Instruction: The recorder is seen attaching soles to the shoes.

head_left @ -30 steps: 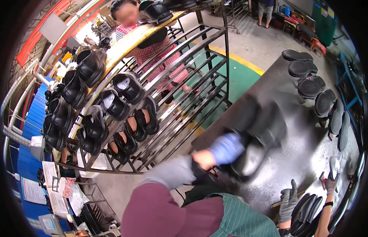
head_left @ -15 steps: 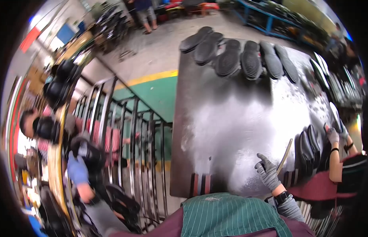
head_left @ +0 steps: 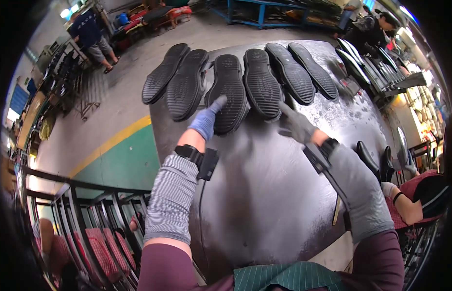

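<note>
Several black shoes lie sole up in a row along the far side of the dark, shiny table (head_left: 265, 189). My left hand (head_left: 206, 121), in a blue-grey glove, closes at the left edge of one middle shoe (head_left: 229, 89), one digit lying over its ridged sole. Its other fingers are mostly hidden. My right hand (head_left: 300, 123), gloved in grey and slightly blurred, is beside the toe of the neighbouring shoe (head_left: 262, 85). Its fingers are spread, and contact with that shoe cannot be made out. Both wrists carry black straps with small dark devices.
A black metal rack (head_left: 85, 208) stands at the lower left, with people in checked clothing behind it. On the right, a co-worker's gloved hand (head_left: 390, 189) is near dark shoes (head_left: 369, 157). A thin stick (head_left: 336, 211) lies near my right forearm. A blue-framed bench (head_left: 260, 17) stands behind.
My view has swung from the left rack toward the table. My left hand has left the dark footwear at the rack, and both hands have reached forward to the row of upturned shoes.
</note>
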A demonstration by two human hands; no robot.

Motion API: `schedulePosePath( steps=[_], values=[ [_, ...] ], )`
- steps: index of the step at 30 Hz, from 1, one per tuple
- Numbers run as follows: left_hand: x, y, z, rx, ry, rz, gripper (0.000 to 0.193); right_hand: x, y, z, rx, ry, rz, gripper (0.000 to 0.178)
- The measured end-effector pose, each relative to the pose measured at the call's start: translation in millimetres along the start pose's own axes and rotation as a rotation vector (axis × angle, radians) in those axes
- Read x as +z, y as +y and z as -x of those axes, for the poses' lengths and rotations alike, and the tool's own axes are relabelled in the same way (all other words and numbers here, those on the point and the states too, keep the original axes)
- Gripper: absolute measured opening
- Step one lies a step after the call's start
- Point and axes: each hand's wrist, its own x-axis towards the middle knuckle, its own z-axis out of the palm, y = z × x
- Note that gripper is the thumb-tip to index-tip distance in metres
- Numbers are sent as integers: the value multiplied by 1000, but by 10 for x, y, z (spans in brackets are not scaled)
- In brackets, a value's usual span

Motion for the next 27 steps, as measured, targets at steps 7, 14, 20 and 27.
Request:
schedulePosePath(
  steps=[7, 14, 20, 27],
  values=[
    [-78, -371, 155, 137, 69, -94, 55, 795, -358, -390, 242, 302, -660, 47],
    [-593, -1332, 959, 192, 95, -67, 53, 740, 355, 684, 167, 121, -555, 71],
    [-383, -1904, 2856, -9, 95, -85, 50, 931, 607, 2591, 168, 149, -388, 60],
    [303, -2703, 4763, 89, -45, 91, 60, 1224, 691, 4129, 159, 187, -296, 58]
  ],
)
